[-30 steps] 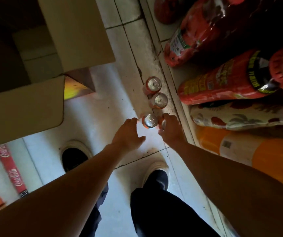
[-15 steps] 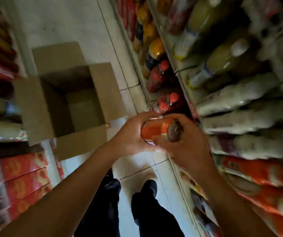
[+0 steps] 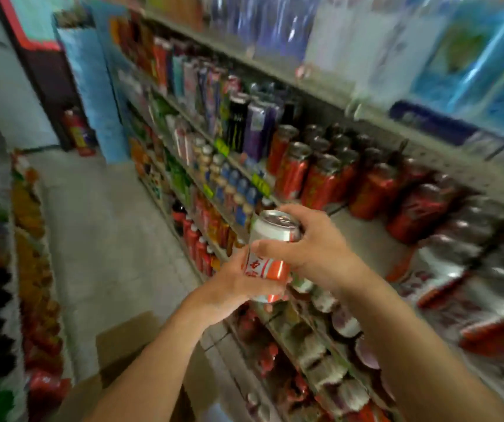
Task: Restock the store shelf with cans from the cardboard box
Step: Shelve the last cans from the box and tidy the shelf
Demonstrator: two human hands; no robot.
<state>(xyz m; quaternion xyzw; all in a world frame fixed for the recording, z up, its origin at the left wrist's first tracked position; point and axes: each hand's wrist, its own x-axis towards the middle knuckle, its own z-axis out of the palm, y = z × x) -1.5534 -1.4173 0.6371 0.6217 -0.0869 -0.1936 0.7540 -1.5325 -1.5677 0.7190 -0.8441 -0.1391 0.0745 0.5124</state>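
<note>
Can near-upright, top tilted toward shelf

Can before shelf, seemingly

1. A grey metal shelf on the right runs away down the aisle in tiers.
2. On its bare board stand rows of red cans, upright and packed close.
3. Lower tiers carry bottles; the blur hides their labels.
4. The pale tiled floor bears a cardboard box.
</note>
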